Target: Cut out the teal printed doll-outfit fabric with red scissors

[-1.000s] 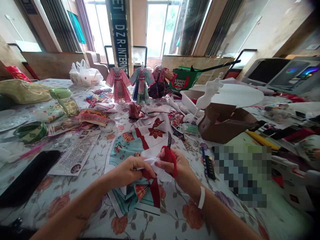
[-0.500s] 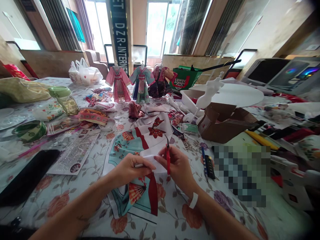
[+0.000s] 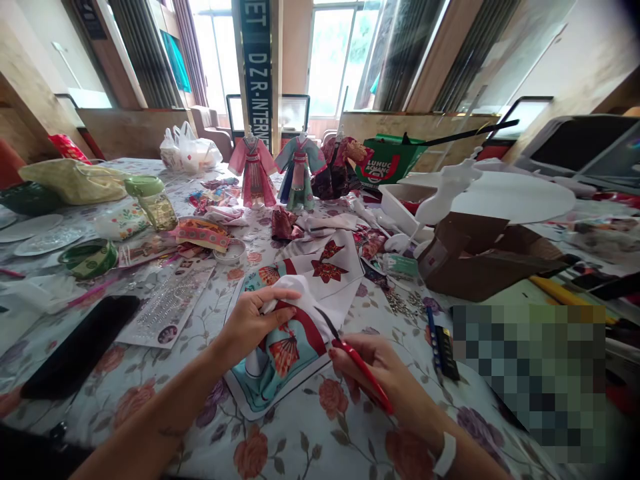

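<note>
My left hand point(image 3: 260, 323) pinches the printed fabric point(image 3: 313, 327), which is light blue with a dark red border, fans and white margins. Part of the cloth is folded up, showing its white back, and the fingers cover some of it. My right hand point(image 3: 373, 367) grips small red-handled scissors point(image 3: 363, 373) with dark blades. Those blades point up and left at the right edge of the cloth; whether they touch it I cannot tell. Beyond the hands lies a white piece of fabric with a dark red bow-like print point(image 3: 330, 262).
Left of me lie a black phone point(image 3: 83, 347), a sheet of stick-on pearls point(image 3: 167, 303) and a green tape roll point(image 3: 89, 259). Two small dressed doll forms point(image 3: 254, 173) stand at the back. A cardboard box point(image 3: 480, 267) and a white mannequin point(image 3: 450, 190) are on the right.
My right hand has moved down and right, away from my left, and the scissors have swung from upright to pointing up-left. The left hand now holds the cloth with its edge folded up.
</note>
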The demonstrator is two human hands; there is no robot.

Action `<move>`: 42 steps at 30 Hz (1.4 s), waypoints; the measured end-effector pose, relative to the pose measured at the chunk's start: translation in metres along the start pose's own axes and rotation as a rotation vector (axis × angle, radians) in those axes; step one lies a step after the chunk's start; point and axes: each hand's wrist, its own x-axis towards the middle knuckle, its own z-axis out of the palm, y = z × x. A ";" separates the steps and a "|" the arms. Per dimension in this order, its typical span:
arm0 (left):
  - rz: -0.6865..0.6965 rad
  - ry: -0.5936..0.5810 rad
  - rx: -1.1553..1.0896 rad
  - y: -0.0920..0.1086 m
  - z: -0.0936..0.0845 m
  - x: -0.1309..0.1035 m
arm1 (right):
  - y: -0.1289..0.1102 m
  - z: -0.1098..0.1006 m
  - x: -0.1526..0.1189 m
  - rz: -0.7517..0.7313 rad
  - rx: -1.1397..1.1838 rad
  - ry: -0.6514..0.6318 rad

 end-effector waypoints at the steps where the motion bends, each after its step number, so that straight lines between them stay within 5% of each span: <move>1: 0.022 0.003 0.023 0.001 -0.001 0.000 | 0.001 0.001 0.001 0.022 -0.001 -0.015; 11: 0.176 -0.045 0.159 0.005 0.001 -0.003 | 0.006 0.007 0.006 0.095 0.039 -0.058; 42: 0.087 -0.082 0.115 0.002 0.007 -0.004 | 0.008 0.015 0.009 0.101 0.208 -0.098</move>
